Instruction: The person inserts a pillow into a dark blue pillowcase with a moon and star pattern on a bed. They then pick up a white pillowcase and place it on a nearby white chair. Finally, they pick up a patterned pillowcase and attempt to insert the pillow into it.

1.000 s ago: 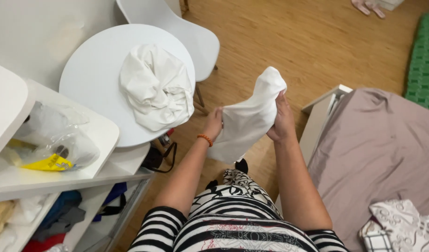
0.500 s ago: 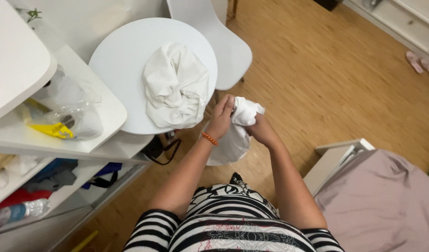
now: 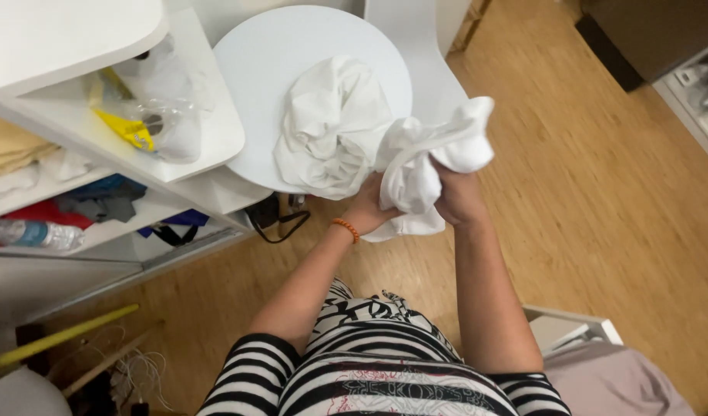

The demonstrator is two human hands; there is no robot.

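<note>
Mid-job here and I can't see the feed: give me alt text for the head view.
Both hands, left hand and right hand, grip a bunched white cloth above a wooden floor. Another crumpled white cloth lies on a round white table, beside white shelves.

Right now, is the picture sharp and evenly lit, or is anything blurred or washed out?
Head view: soft indoor light with no hard shadows; the white cloth in the left hand and right hand looks slightly smeared, its folds pale; the round white table is nearly blown out; straight shelf edges bow towards the frame's corners.
</note>
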